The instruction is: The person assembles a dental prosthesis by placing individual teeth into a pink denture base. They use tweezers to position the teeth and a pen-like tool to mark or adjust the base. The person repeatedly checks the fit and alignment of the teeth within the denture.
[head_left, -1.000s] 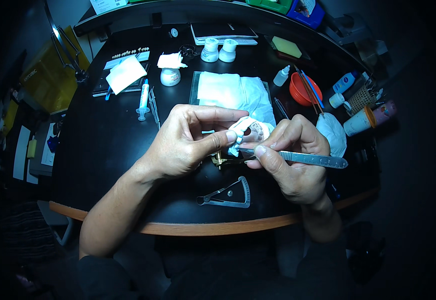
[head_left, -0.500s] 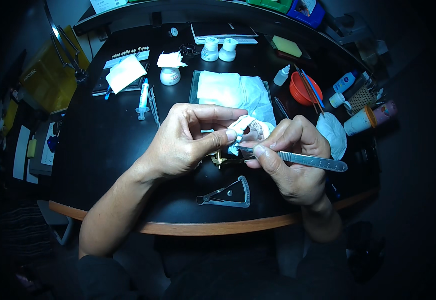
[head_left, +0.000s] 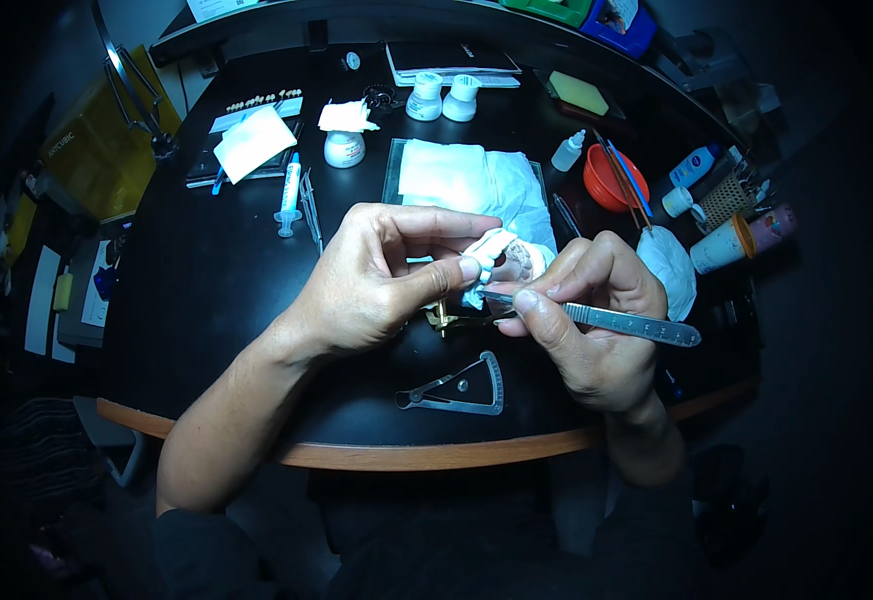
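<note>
My left hand [head_left: 381, 275] grips a whitish dental model [head_left: 512, 262] between thumb and fingers, with pale blue material along its near left side. A flat metal scalpel handle [head_left: 636, 324] is pinched in my right hand [head_left: 596, 310], its tip pointing left at the blue part by my left thumb. Whether the tip touches cannot be made out. The fingers of my right hand lie close against the model's right side. Brass-coloured hardware [head_left: 443, 318] shows just under the model, partly hidden. A metal dial caliper [head_left: 456, 385] lies on the table nearer to me.
White tissue [head_left: 466, 180] lies on a glass plate behind my hands. A syringe [head_left: 289, 200] and tweezers [head_left: 311, 212] are to the left, below white jars [head_left: 344, 150]. On the right stand an orange bowl [head_left: 604, 180], a small dropper bottle [head_left: 568, 150] and crumpled tissue [head_left: 668, 275].
The whole view has shifted very slightly. Both hands keep their grips, and the model seems turned a little, with a dark red spot on it no longer showing.
</note>
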`<state>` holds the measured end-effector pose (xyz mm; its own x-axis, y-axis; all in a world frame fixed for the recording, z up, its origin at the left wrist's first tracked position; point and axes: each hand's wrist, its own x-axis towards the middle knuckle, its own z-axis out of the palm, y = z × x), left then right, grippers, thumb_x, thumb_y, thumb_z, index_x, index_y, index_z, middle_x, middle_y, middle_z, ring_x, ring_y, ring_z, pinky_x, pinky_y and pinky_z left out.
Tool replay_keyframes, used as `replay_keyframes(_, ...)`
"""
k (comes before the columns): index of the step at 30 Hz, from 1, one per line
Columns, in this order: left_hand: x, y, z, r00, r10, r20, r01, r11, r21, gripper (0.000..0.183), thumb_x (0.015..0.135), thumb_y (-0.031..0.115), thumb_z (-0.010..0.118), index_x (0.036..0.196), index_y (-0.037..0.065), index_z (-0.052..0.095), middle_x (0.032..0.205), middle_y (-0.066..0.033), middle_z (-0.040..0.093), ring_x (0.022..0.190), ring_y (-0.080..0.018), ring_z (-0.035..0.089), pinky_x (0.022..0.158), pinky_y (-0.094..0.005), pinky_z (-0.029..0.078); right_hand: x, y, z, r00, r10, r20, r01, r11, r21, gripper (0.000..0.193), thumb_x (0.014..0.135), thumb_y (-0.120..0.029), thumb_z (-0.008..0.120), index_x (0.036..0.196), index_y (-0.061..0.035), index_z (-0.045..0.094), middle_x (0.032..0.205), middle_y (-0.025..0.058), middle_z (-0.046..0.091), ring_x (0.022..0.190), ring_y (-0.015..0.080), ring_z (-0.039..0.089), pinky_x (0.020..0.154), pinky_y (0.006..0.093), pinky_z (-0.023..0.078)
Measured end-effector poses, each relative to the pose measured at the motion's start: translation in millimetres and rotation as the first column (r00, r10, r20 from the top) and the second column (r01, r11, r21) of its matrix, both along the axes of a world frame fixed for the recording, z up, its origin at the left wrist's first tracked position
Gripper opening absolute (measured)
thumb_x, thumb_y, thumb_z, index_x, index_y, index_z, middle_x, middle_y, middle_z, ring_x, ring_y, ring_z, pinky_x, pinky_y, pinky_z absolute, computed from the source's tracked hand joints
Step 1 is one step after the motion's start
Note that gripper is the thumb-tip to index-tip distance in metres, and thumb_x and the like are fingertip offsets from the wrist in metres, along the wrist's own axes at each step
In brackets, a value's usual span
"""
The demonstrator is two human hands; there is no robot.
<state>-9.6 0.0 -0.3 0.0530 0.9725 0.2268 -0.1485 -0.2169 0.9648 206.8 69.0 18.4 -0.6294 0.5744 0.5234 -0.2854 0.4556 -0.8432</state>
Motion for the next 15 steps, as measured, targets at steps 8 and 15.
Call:
replay_keyframes(8, -0.1, 0.1, 0.4, 0.998, 0.003, -0.059, -0.003, 1.000, -0.011, 0.040, 0.093, 0.008, 0.075, 0.129, -0.007, 0.069, 0.111, -0.0170, 0.076, 0.091, -0.0134, 0.073, 0.080, -0.0267, 0.060, 1.5, 1.5, 1.7, 0.998, 0.029, 0.052, -0.023, 0.995, -0.101, 0.016, 0.092, 0.005, 0.073, 0.091, 0.0009, 0.058, 0.090, 0.0111, 0.067, 0.082, 0.0112, 0.072, 0.069, 0.0228, 0.063)
replay_keyframes(15, 1.4, -1.3, 5.0, 0.995, 0.007, -0.098, -0.009, 1.000, -0.018, 0.038, 0.090, 0.009, 0.077, 0.125, -0.004, 0.073, 0.102, -0.0152, 0.078, 0.080, -0.0105, 0.071, 0.067, -0.0217, 0.056, 4.7, 6.8, 3.3, 0.992, 0.078, 0.095, -0.069, 0.993, -0.097, 0.016, 0.092, 0.005, 0.073, 0.090, 0.0005, 0.058, 0.089, 0.0106, 0.067, 0.081, 0.0106, 0.072, 0.068, 0.0220, 0.062)
